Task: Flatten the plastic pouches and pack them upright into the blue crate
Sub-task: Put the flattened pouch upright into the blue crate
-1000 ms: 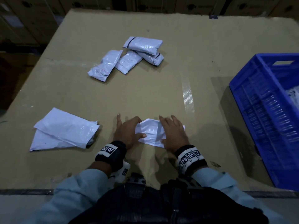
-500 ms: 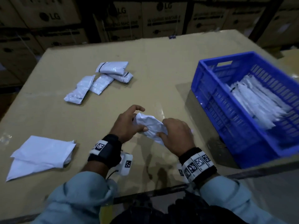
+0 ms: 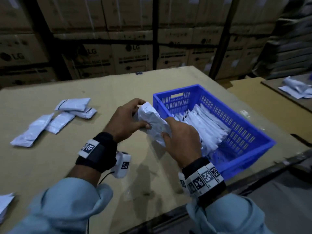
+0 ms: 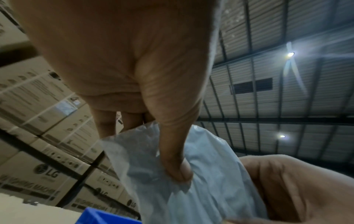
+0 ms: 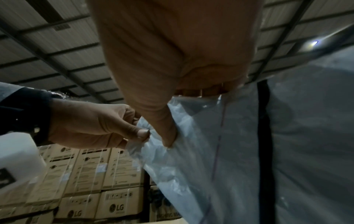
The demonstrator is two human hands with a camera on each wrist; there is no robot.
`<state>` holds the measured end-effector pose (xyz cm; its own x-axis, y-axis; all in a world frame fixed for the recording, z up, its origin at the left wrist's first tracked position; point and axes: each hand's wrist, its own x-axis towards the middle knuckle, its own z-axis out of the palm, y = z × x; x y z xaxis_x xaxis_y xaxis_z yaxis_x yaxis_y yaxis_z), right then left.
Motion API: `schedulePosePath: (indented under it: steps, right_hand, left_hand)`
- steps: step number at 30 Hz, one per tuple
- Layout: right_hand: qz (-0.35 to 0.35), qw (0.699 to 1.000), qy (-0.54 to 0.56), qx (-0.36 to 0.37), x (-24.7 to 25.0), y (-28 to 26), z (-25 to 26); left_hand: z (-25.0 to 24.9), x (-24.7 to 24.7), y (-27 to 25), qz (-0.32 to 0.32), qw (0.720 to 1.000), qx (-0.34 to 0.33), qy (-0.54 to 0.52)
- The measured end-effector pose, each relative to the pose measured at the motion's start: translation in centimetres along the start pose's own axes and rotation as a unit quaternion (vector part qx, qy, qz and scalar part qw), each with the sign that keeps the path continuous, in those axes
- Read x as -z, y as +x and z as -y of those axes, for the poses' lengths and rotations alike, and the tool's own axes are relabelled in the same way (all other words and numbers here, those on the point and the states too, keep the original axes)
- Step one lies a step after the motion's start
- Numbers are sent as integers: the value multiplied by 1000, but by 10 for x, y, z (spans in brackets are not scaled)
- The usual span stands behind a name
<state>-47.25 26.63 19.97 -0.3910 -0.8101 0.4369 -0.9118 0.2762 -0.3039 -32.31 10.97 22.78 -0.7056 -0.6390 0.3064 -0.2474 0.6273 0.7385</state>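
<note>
From the head view, the left hand (image 3: 125,119) and right hand (image 3: 181,139) hold a white pouch (image 3: 152,120) in the air above the bench (image 3: 101,92), at nine o'clock of the blue crate (image 3: 249,132), where more pouches (image 3: 207,127) stand on edge. In the left wrist view, the left thumb and fingers (image 4: 103,125) pinch the pouch. In the right wrist view, the right thumb presses into it beside the left hand.

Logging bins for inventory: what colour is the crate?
Blue; the crate shows best in the head view.

I stand in a dim warehouse: stacked LG cartons (image 3: 128,53) on racking, a corrugated metal roof (image 4: 306,98) overhead, a cardboard-covered counter (image 3: 50,166).
</note>
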Motion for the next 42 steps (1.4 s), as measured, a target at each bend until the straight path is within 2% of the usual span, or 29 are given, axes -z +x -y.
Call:
schedulePosePath:
  steps: [5, 8, 11, 15, 21, 24, 29, 32, 35, 37, 40, 42]
  right_hand:
    - [-56, 996, -5, -66, 21, 20, -25]
    - [-96, 989, -42, -103, 40, 30, -50]
    - [-140, 974, -80, -161, 60, 38, -84]
    - [-155, 959, -103, -213, 70, 48, -134]
    - [-175, 937, -101, -283, 65, 63, -201]
    - [-172, 941, -84, -279, 56, 78, -227]
    - [-115, 952, -54, -279, 41, 108, -263]
    - [-62, 957, -55, -277, 28, 118, -286]
    - [-33, 965, -72, -252, 17, 126, -305]
    - [-33, 968, -74, -239, 8, 127, -315]
    - [-20, 976, -65, -209, -8, 122, -326]
    - [-10, 979, -72, -192, -14, 126, -329]
  left_hand:
    - [-21, -18, 56, 10, 998, -63, -12]
    - [-34, -34, 91, -6, 997, -80, 0]
    - [-42, -57, 122, 52, 994, -78, 57]
    - [-55, -89, 153, 185, 958, -84, 203]
    - [-85, -153, 196, 201, 908, -99, 355]
    - [-86, -205, 210, 244, 871, -110, 413]
    - [-71, -293, 211, 325, 795, -155, 488]
    - [-65, -327, 219, 316, 798, -158, 489]
    - [-58, -349, 225, 344, 783, -147, 498]
    - [-52, -359, 227, 369, 767, -131, 509]
    - [-50, -370, 228, 377, 723, -125, 565]
    - [-51, -374, 230, 390, 709, -112, 576]
